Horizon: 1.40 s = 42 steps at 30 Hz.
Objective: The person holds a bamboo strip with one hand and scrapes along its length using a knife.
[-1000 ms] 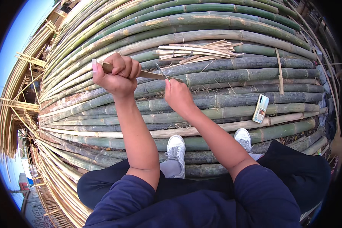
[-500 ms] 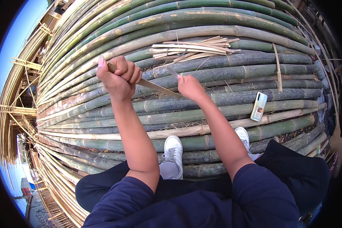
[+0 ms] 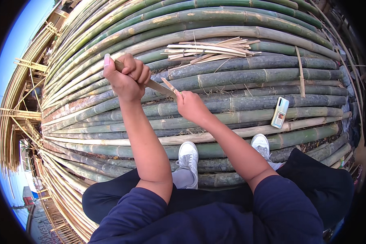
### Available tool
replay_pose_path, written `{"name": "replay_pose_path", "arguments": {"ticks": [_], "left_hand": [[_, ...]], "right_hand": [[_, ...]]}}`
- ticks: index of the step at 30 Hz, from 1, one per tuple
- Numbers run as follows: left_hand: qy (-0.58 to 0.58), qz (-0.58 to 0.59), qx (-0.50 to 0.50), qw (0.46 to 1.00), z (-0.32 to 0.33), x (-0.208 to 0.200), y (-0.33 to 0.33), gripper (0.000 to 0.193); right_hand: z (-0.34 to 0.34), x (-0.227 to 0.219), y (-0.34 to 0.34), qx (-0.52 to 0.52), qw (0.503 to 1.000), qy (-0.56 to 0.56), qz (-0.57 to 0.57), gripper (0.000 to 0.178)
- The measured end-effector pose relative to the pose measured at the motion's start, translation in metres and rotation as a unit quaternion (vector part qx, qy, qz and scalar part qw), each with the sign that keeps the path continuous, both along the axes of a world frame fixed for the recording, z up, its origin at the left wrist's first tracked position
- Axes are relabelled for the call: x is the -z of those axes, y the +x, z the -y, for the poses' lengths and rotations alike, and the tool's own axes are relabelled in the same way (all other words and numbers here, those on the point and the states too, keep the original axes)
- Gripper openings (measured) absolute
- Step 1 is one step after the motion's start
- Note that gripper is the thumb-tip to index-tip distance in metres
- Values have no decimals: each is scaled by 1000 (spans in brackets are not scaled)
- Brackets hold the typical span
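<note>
My left hand is closed in a fist round a flat bamboo strip, its thumb pointing up. One end of the strip shows just above the fist; the other slants down to the right toward my right hand. That hand is closed on a small knife, its handle hidden in the fingers. The knife's narrow blade points up and left, beside or across the strip; whether it touches I cannot tell. Beyond the hands, a pile of split bamboo strips lies on the bamboo poles.
A pale phone lies on the poles at the right, below a single loose strip. My white shoes rest on the near poles. Bundles of thin bamboo stand on a rack at the far left.
My right hand has moved left with the knife, toward the left fist, and now covers the strip's far end. My left hand has stayed nearly in place.
</note>
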<state>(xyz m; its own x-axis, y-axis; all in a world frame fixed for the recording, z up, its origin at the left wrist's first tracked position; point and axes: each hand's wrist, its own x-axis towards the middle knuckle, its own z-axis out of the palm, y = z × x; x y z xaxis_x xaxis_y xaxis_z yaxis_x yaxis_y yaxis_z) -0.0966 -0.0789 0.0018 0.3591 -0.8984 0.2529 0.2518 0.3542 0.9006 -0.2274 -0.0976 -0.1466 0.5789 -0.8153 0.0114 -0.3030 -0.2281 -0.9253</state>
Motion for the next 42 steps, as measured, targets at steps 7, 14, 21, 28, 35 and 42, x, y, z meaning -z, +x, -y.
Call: {"name": "replay_pose_path", "arguments": {"ticks": [7,14,21,28,35,42], "left_hand": [[-29,-6,19,999,-4,5,10,51],[-10,-10,11,1000,4,48,8,52],[30,55,53,997,17,71,-3,52],[-10,-4,42,999,16,44,-12,52],[-53,35,61,996,-5,-25,-5,47],[-140,57,69,986,-18,-106,-25,49]], "right_hand": [[-3,108,-4,39,983,35,-177,39],[-19,4,11,62,995,12,-74,40],[-30,137,-2,-53,960,114,-252,33],[-3,175,-25,-183,916,159,-319,36],[82,77,-51,-157,875,263,-376,34],[105,-64,-47,-174,899,114,-385,34]]}}
